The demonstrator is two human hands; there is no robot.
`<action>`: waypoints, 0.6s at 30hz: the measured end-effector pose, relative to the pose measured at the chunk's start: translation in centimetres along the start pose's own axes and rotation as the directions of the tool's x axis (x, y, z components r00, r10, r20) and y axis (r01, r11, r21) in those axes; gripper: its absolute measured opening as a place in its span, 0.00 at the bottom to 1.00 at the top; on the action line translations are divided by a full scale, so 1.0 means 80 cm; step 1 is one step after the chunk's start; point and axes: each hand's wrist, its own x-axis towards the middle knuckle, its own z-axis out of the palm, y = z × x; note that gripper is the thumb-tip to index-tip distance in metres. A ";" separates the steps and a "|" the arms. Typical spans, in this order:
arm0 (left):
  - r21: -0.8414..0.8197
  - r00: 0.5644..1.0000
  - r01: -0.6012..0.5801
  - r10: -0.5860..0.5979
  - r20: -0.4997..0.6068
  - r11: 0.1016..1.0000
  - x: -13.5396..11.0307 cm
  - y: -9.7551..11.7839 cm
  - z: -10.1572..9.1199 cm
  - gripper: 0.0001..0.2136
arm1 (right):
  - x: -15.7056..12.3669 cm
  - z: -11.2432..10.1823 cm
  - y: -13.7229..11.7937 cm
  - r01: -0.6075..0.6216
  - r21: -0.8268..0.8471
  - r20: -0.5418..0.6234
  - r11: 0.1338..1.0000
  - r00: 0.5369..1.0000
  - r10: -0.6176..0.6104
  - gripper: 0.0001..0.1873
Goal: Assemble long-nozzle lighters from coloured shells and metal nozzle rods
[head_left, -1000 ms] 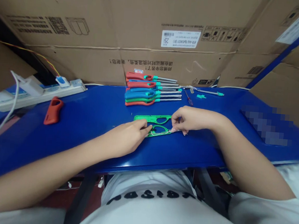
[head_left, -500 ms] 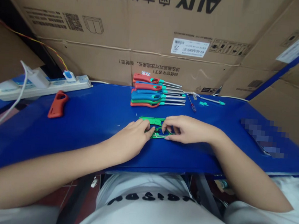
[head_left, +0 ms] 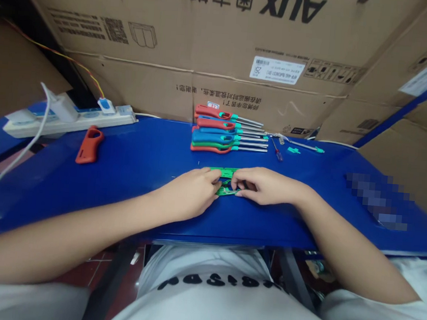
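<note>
A green lighter casing (head_left: 226, 191), with its halves spread open, lies on the blue table in front of me. My left hand (head_left: 198, 191) has its fingers closed on the casing's left end and covers that part. From the right, my right hand (head_left: 259, 185) holds the other end in curled fingers, thumb at the near half. A thin pale wire or small part shows on the near half between the hands. What else the fingertips touch is hidden.
Several stick lighters (head_left: 215, 138) lie stacked behind the hands. Right of them are a small screwdriver (head_left: 277, 151), a loose metal lighter tube (head_left: 303, 145) and a teal piece (head_left: 293, 150). A red casing (head_left: 90, 145) lies left, near a power strip (head_left: 68, 125). Cardboard (head_left: 222, 47) stands behind.
My left hand has shifted slightly over the green casing and now covers more of its left end. My right hand keeps nearly the same hold. The camera view has moved a little.
</note>
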 end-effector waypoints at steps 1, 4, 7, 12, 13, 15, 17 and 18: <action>-0.038 1.000 0.012 -0.012 -0.007 0.999 0.000 -0.001 0.000 0.13 | 0.000 0.000 0.000 -0.003 0.006 -0.001 1.000 1.000 0.003 0.08; -0.153 0.998 0.039 -0.045 -0.033 0.988 -0.001 -0.005 0.002 0.12 | 0.001 0.001 0.002 -0.007 0.035 0.005 0.999 1.000 0.007 0.07; -0.242 0.997 0.035 -0.051 -0.062 0.970 0.001 -0.010 0.005 0.12 | 0.002 0.000 0.004 0.001 0.077 0.001 0.997 1.000 -0.001 0.06; -0.269 0.995 -0.014 -0.014 -0.102 0.963 0.006 -0.015 0.007 0.14 | 0.003 -0.001 0.009 0.010 0.167 -0.009 0.986 1.000 -0.008 0.08; -0.237 0.995 -0.008 -0.016 -0.101 0.971 0.005 -0.014 0.007 0.13 | 0.003 -0.001 0.010 0.009 0.179 -0.012 0.984 1.000 -0.007 0.08; -0.146 0.995 0.013 -0.026 -0.092 0.989 0.003 -0.008 0.006 0.11 | 0.003 -0.002 0.013 0.006 0.192 -0.017 0.981 1.000 -0.003 0.08; -0.060 0.996 0.044 -0.048 -0.074 0.997 0.000 0.000 0.006 0.12 | 0.003 -0.002 0.016 0.007 0.194 -0.014 0.981 1.000 -0.005 0.08; -0.034 0.996 0.067 -0.069 -0.063 0.997 -0.002 0.005 0.006 0.12 | 0.003 -0.003 0.016 0.011 0.195 -0.012 0.981 1.000 -0.009 0.08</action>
